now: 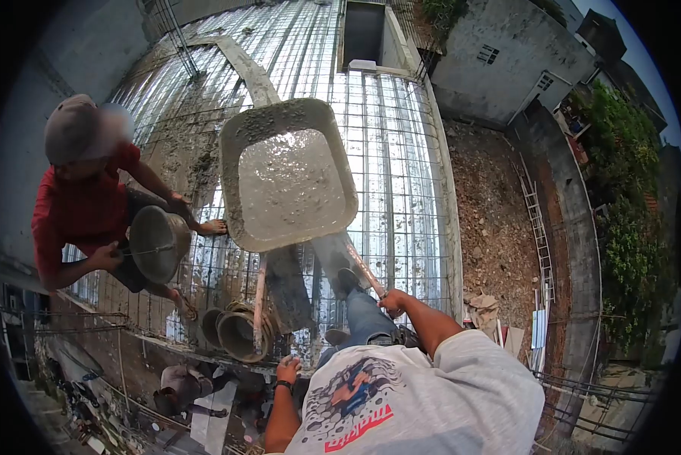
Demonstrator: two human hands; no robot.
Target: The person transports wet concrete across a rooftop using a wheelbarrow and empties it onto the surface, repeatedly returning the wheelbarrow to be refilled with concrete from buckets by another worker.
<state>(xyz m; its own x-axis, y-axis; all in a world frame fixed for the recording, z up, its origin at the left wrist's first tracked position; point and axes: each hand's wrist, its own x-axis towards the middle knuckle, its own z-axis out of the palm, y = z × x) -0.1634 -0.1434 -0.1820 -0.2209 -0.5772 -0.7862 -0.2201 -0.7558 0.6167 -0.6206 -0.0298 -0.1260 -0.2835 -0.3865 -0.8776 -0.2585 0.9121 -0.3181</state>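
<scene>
In front of me stands a wheelbarrow whose tray holds wet concrete. My right hand is closed around the end of its right handle. My left hand is off the left handle, a little to the right of its end; its fingers are loosely curled and apart, and I see nothing held in them. At the left, a person in a red shirt and cap holds a bucket tilted beside the tray.
Stacked buckets sit by the left handle near the deck's edge. Rebar mesh over shiny metal decking surrounds the wheelbarrow. A plank runs ahead, near a rectangular opening. Lower ground lies right; another person is below left.
</scene>
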